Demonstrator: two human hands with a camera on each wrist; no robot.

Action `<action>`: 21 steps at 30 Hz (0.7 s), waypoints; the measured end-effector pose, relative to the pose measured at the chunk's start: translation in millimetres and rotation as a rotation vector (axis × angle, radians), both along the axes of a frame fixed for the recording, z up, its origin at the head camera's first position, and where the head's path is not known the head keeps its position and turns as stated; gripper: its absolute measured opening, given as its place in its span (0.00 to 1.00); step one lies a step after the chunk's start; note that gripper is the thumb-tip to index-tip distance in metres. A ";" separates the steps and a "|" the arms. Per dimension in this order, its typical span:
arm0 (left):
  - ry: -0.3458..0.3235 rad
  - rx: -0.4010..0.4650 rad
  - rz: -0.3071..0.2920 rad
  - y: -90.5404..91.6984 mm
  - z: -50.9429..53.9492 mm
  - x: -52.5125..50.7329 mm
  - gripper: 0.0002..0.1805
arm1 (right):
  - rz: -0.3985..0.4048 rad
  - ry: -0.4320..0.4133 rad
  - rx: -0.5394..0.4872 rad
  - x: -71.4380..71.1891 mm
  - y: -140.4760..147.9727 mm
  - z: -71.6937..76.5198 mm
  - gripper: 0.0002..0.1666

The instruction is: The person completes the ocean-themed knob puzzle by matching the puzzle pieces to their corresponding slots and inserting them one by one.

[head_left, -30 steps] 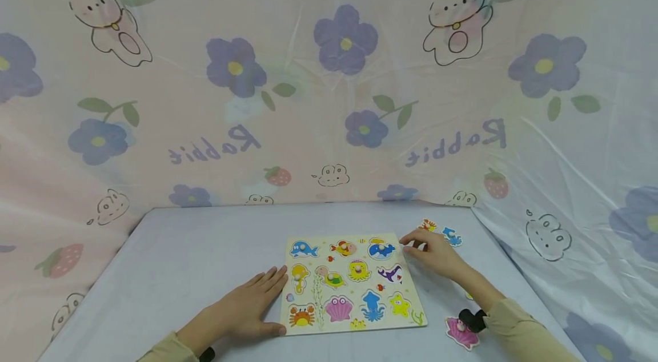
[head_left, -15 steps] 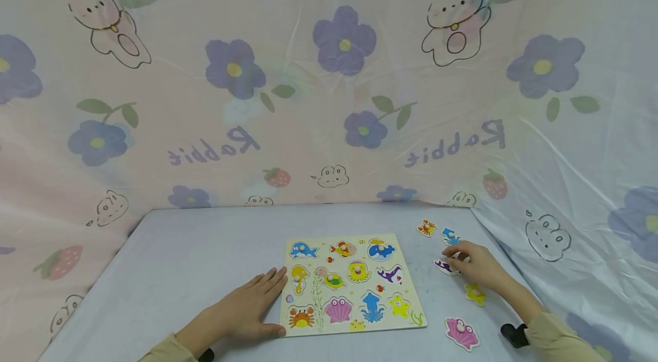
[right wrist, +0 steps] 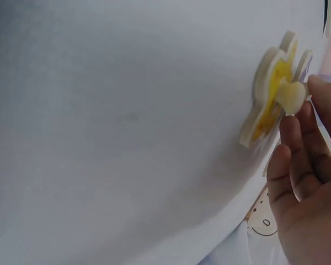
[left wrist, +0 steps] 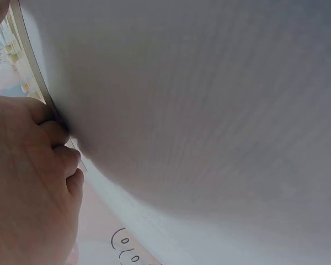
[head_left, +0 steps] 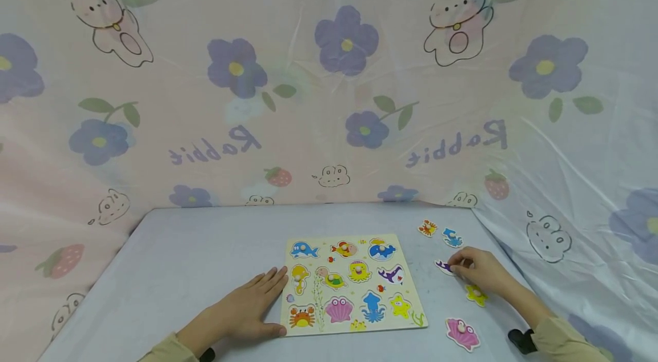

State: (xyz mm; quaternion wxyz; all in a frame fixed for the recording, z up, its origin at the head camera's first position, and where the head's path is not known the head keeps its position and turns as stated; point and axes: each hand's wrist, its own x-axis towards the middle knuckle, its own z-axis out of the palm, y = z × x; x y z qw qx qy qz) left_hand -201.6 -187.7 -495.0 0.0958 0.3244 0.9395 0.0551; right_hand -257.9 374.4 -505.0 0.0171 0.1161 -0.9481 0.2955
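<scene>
Head view: A person's right grip (head_left: 480,270) is pinching a purple whale piece (head_left: 442,266) at 3 o'clock from the puzzle board (head_left: 352,289); the left grip (head_left: 252,305), straight-fingered, is resting at 9 o'clock. Left wrist: Fingers (left wrist: 66,157) are touching the board's edge. Right wrist: A yellow star piece (right wrist: 278,74) is lying just beside the pinch.

Before me: one pale pink-and-white cloth hanging (head_left: 293,8), creased, printed with purple flowers (head_left: 346,45), outlined rabbits (head_left: 452,13), strawberries (head_left: 279,177) and reversed "Rabbit" lettering (head_left: 453,145). One table (head_left: 205,242), pale-topped, just before the hanging. Light: soft, fairly even, diffuse.
</scene>
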 end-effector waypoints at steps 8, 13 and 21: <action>-0.001 -0.001 -0.002 1.3 1.7 1.1 0.60 | -0.006 0.001 0.000 3.2 -0.8 -0.9 0.04; -0.004 0.000 0.003 1.7 1.0 1.2 0.60 | -0.014 0.036 0.012 4.4 -4.6 0.0 0.04; 0.002 -0.005 0.011 0.9 -1.2 0.1 0.61 | 0.021 0.096 -0.002 0.9 -19.5 5.6 0.03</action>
